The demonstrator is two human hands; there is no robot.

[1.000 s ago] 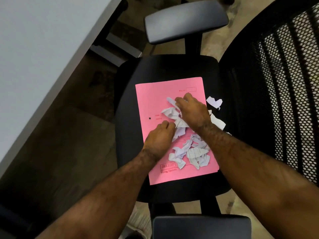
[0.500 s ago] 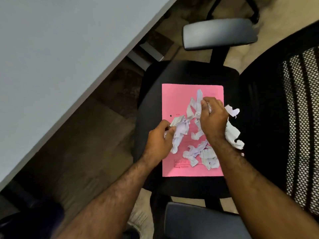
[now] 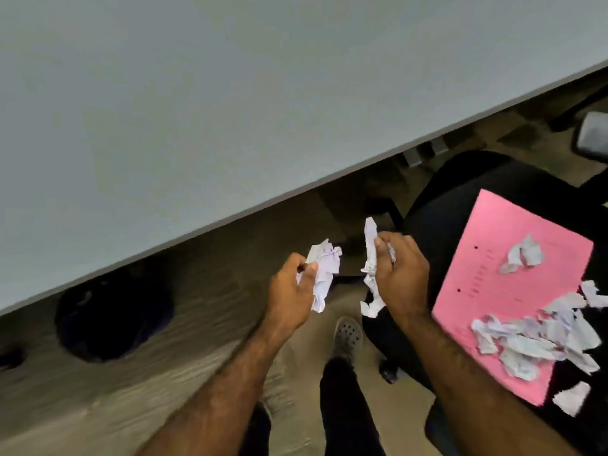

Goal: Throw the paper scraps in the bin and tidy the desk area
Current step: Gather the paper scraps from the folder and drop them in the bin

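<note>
Desk (image 3: 230, 93): we see its grey top beyond both fists.
Bin (image 3: 113, 319): dark, left of our left hand (image 3: 291, 291).
Folder (image 3: 506, 291): pink, right of our right hand (image 3: 399, 278), strewn with loose scraps (image 3: 539, 340).
Grips: each fist closed on crumpled scraps (image 3: 324, 268).

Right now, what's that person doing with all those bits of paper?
The person is clearing up torn paper. The left hand grips a crumpled wad of scraps, and the right hand holds another bunch, both over the floor beside the grey desk. Many more scraps lie on the pink folder on the black chair. A dark round shape sits on the floor under the desk's edge; it may be the bin.
</note>
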